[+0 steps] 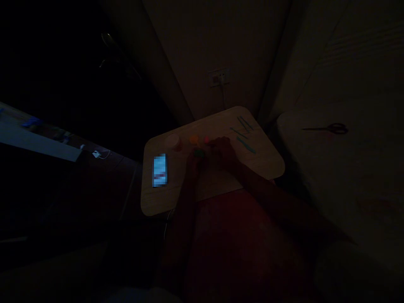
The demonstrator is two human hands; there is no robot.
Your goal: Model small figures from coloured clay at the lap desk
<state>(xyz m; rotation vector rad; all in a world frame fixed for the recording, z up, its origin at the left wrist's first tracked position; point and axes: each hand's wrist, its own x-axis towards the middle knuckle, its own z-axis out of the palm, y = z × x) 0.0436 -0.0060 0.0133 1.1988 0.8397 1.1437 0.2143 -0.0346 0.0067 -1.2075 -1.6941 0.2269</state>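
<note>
The scene is very dark. On the small wooden table (176, 193), my left hand (192, 163) is closed at a small green lump (199, 153), which shows at its fingertips. My right hand (224, 150) is to the right of it, its fingers curled low over the tabletop; whatever they hold is lost in shadow. Just beyond the fingers of the right hand lies a small pink-red piece (206, 139). An orange piece (193, 139) sits behind the green lump. Farther left stands a pale round tub or cup (173, 142).
A lit phone (159, 170) lies at the table's left. Several thin dark sticks (242, 126) and a wider teal strip (246, 144) are at its right end. Scissors (337, 128) rest on a pale surface farther right. A wall socket (219, 78) with a plugged-in cable is behind.
</note>
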